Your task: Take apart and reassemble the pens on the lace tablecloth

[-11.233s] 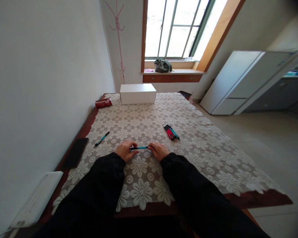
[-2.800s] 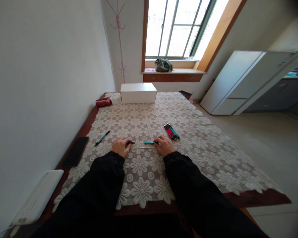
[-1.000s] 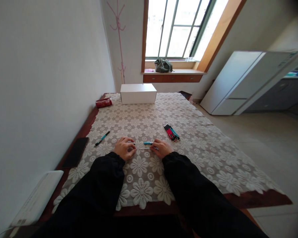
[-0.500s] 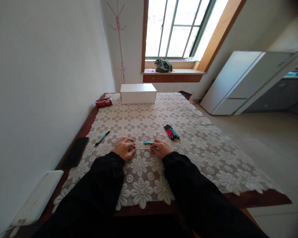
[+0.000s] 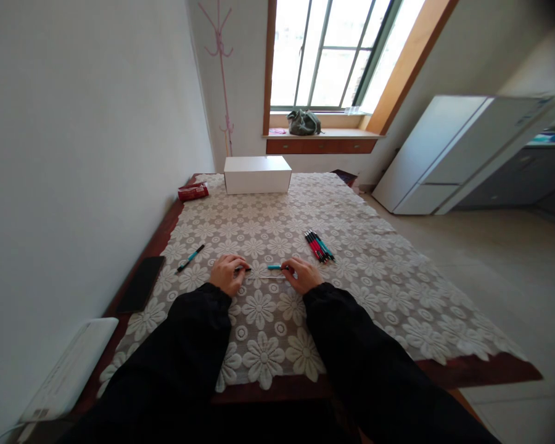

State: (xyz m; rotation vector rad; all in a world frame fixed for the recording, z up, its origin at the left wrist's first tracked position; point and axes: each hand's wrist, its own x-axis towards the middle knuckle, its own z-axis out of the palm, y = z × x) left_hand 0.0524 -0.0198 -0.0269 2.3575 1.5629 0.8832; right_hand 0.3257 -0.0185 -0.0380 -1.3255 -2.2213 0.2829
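Both my hands rest on the lace tablecloth (image 5: pixel 361 290) near the table's front. My left hand (image 5: pixel 226 275) pinches a short black pen part (image 5: pixel 243 269). My right hand (image 5: pixel 301 275) holds the teal pen barrel (image 5: pixel 274 267), which points left. A thin whitish refill (image 5: pixel 271 277) lies on the cloth between the two hands, just below the barrel. A bundle of red, black and teal pens (image 5: pixel 319 246) lies a little beyond my right hand. One whole teal pen (image 5: pixel 190 258) lies alone to the left.
A white box (image 5: pixel 257 174) and a red packet (image 5: pixel 193 192) sit at the table's far end. A black phone (image 5: pixel 140 284) lies at the left edge by the wall, a white device (image 5: pixel 69 370) nearer. Open floor and a white cabinet (image 5: pixel 444 154) are to the right.
Over eleven seconds the teal pen came apart: black part in my left hand, barrel in my right, refill on the cloth. In the last second my hands shifted only slightly.
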